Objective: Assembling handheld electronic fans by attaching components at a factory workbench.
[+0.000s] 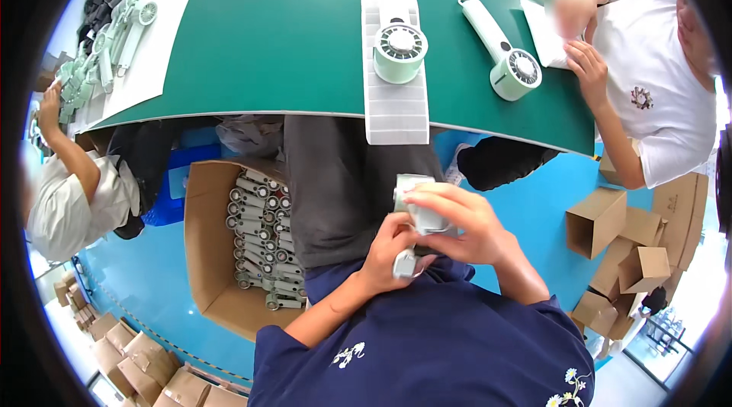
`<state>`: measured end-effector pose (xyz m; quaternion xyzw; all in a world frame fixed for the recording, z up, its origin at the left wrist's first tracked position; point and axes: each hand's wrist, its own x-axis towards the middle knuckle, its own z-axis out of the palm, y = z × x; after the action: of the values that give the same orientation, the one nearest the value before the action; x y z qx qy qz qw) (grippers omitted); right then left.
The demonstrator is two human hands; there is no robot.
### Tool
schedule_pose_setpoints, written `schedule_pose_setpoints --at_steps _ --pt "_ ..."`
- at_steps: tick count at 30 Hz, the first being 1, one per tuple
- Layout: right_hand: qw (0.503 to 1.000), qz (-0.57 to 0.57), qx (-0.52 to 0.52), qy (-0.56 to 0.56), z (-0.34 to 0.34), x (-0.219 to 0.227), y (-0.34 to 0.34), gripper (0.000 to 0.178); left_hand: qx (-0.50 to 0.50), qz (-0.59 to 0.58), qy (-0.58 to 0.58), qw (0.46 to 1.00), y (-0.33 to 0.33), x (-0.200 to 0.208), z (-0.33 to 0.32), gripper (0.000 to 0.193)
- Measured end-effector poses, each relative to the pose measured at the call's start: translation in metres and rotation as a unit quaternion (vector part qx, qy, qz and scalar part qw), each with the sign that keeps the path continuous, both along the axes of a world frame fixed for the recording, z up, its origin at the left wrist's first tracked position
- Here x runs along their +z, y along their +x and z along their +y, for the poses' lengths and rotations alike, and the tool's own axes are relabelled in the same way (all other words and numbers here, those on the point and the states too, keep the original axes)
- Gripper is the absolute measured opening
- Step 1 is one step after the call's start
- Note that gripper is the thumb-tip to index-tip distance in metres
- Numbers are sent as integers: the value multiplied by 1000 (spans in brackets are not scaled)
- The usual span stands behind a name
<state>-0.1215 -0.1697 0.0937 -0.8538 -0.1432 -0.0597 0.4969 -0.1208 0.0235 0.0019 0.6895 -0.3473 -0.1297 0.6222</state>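
Observation:
Over my lap, my left hand is wrapped round the handle of a pale handheld fan. My right hand closes over the head end of the same fan, and its fingers cover much of it. Straight ahead on the table, a pale green handheld fan rests on a white ruled strip that hangs over the near edge. To its right another handheld fan lies with its handle pointing away to the upper left.
An open carton packed with several handheld fans stands left of my legs. The green table spans the front. One person sits at the right, another at the left beside piled fans. Cardboard boxes lie at the right.

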Motion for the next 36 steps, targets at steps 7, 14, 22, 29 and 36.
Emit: schedule_pose_setpoints --at_steps 7,14,22,29,36 --pt "994 75 82 15 -5 -16 12 58 -42 -71 -78 994 9 -21 2 48" --pt "997 63 2 34 -14 -21 6 56 -97 -86 -91 987 52 -14 -16 52" --pt "946 -78 -174 -260 -28 -23 50 38 -25 33 -156 987 50 -16 -7 51" --pt "906 -29 -148 -396 -24 -34 73 51 -27 72 -179 981 65 6 -3 51" --pt "909 -45 -170 -377 -25 -35 82 52 -73 82 -171 979 87 6 -12 53"
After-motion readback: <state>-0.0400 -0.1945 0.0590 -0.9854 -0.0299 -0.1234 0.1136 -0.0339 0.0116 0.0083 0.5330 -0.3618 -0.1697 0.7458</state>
